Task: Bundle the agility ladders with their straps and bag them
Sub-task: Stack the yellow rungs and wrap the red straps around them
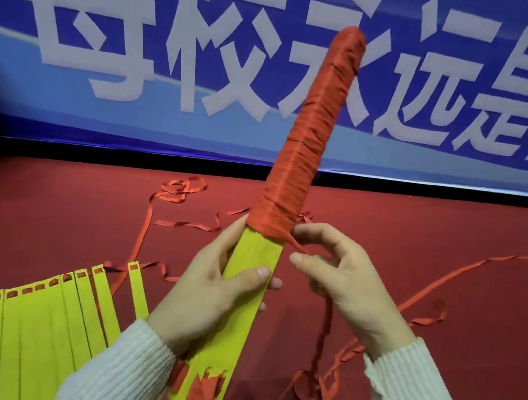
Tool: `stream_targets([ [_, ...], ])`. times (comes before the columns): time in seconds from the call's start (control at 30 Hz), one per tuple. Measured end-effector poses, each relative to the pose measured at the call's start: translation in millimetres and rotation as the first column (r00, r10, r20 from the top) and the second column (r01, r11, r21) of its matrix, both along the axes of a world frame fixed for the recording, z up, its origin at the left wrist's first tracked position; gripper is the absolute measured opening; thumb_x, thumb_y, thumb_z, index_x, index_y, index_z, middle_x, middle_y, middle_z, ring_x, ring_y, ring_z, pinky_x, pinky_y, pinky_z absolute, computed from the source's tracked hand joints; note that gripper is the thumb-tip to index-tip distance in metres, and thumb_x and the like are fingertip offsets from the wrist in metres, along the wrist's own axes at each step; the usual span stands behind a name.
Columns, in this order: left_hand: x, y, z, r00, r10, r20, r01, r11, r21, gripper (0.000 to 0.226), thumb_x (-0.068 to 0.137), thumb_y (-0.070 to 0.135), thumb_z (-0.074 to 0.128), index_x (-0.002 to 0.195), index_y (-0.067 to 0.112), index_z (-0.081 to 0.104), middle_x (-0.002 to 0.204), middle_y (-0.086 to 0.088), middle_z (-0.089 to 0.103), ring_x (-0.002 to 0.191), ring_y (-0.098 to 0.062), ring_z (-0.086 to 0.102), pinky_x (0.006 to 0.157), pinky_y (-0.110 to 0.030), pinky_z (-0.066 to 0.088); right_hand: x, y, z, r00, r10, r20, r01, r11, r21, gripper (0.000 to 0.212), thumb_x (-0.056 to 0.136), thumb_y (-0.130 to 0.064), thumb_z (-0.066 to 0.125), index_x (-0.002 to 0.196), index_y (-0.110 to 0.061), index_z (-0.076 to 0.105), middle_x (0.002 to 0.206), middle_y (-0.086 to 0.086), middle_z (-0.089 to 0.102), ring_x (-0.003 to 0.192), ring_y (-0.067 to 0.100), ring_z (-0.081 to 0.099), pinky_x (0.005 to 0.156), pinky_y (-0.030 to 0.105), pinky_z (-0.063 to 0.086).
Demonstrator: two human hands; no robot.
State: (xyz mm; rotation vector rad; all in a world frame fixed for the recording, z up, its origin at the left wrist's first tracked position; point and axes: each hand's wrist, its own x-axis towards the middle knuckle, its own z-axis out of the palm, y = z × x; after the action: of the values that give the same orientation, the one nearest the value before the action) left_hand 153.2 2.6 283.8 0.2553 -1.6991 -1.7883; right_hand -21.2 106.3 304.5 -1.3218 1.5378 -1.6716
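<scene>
A stack of yellow ladder rungs [252,259] stands tilted up and away from me, its upper two thirds wound tightly in red strap [316,118]. My left hand [208,290] grips the bare yellow part from the left, thumb across the front. My right hand [339,279] sits just right of the bundle and pinches the red strap where it leaves the lowest turn of the wrapping. The loose strap [325,332] hangs down below that hand. A second ladder's yellow rungs [42,321] lie fanned on the floor at lower left.
Red carpet [454,248] covers the floor, with loose red straps [182,189] trailing across it in loops and lines. A blue banner [142,44] with large white characters stands behind, above a dark ledge.
</scene>
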Motion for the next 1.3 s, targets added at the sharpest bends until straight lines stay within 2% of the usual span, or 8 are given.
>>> stream_targets([
  [0.2, -1, -2, -1, 0.996, 0.083, -0.019, -0.084, 0.996, -0.041, 0.062, 0.096, 0.0, 0.065, 0.144, 0.037, 0.05, 0.112, -0.004, 0.075, 0.097, -0.028, 0.077, 0.067, -0.034, 0.06, -2, -3, 7, 0.987, -0.017, 0.158, 0.039, 0.99, -0.137, 0.053, 0.087, -0.01, 0.072, 0.139, -0.014, 0.059, 0.081, 0.001, 0.067, 0.063, 0.009, 0.055, 0.052, 0.019, 0.04],
  [0.33, -6, 3, -2, 0.99, 0.125, -0.058, -0.128, 0.99, -0.053, 0.059, 0.095, 0.006, 0.072, 0.139, 0.04, 0.051, 0.109, 0.0, 0.076, 0.096, -0.03, 0.077, 0.067, -0.035, 0.06, 1, 0, 8, 0.866, 0.177, 0.468, -0.147, 0.984, -0.102, 0.043, 0.096, -0.012, 0.05, 0.136, -0.006, 0.061, 0.05, -0.003, 0.034, 0.044, 0.009, 0.027, 0.045, 0.022, 0.022],
  [0.5, -8, 6, -3, 0.988, 0.149, -0.05, -0.152, 0.985, -0.086, 0.06, 0.095, 0.011, 0.072, 0.141, 0.041, 0.048, 0.113, 0.002, 0.075, 0.095, -0.027, 0.077, 0.069, -0.038, 0.062, 7, 1, 9, 0.986, 0.032, 0.161, -0.036, 0.999, 0.024, 0.03, 0.087, -0.032, 0.075, 0.114, -0.018, 0.074, 0.047, -0.005, 0.026, 0.041, 0.01, 0.017, 0.042, 0.022, 0.014],
  [0.6, -8, 7, -3, 0.987, 0.155, -0.044, -0.158, 0.985, -0.066, 0.063, 0.096, 0.007, 0.071, 0.141, 0.038, 0.041, 0.116, -0.007, 0.073, 0.095, -0.027, 0.077, 0.069, -0.037, 0.062, 8, -1, 11, 0.986, -0.063, 0.156, 0.068, 0.997, -0.024, 0.012, 0.086, -0.029, 0.079, 0.09, -0.019, 0.073, 0.047, -0.003, 0.027, 0.041, 0.012, 0.016, 0.043, 0.022, 0.012],
  [0.8, -6, 9, 0, 0.993, 0.083, -0.078, -0.083, 0.997, 0.0, 0.05, 0.088, 0.016, 0.071, 0.127, 0.021, 0.039, 0.111, -0.017, 0.076, 0.101, -0.029, 0.077, 0.073, -0.035, 0.062, 12, -7, 6, 0.978, -0.193, -0.083, 0.192, 0.981, -0.018, 0.031, 0.108, -0.025, 0.05, 0.081, -0.017, 0.065, 0.06, -0.003, 0.061, 0.046, 0.006, 0.043, 0.044, 0.015, 0.032],
  [0.97, -6, 6, 0, 0.993, 0.067, -0.094, -0.068, 0.998, -0.007, 0.049, 0.087, 0.015, 0.07, 0.125, 0.023, 0.041, 0.109, -0.017, 0.076, 0.102, -0.03, 0.076, 0.074, -0.035, 0.062, 8, -2, 9, 0.981, -0.01, 0.194, 0.019, 0.999, -0.044, 0.023, 0.105, 0.0, 0.047, 0.112, -0.017, 0.06, 0.077, 0.005, 0.066, 0.039, 0.006, 0.034, 0.039, 0.016, 0.028],
  [1.13, -5, 4, -4, 0.993, 0.101, -0.061, -0.104, 0.993, -0.056, 0.049, 0.087, 0.018, 0.071, 0.125, 0.025, 0.04, 0.104, -0.016, 0.077, 0.092, -0.024, 0.075, 0.074, -0.033, 0.058, 7, 3, 13, 0.989, 0.09, 0.116, -0.101, 0.991, 0.092, 0.034, 0.096, 0.018, 0.036, 0.092, -0.01, 0.055, 0.071, 0.01, 0.055, 0.04, 0.006, 0.028, 0.04, 0.017, 0.024],
  [1.3, -6, 3, -4, 0.991, 0.122, -0.049, -0.127, 0.988, -0.093, 0.048, 0.087, 0.02, 0.071, 0.124, 0.027, 0.041, 0.1, -0.01, 0.078, 0.081, -0.021, 0.071, 0.07, -0.03, 0.055, 7, 5, 15, 0.998, 0.04, 0.046, -0.043, 0.997, 0.06, 0.011, 0.089, -0.017, 0.057, 0.082, -0.014, 0.064, 0.062, 0.0, 0.047, 0.045, 0.01, 0.024, 0.043, 0.02, 0.018],
])
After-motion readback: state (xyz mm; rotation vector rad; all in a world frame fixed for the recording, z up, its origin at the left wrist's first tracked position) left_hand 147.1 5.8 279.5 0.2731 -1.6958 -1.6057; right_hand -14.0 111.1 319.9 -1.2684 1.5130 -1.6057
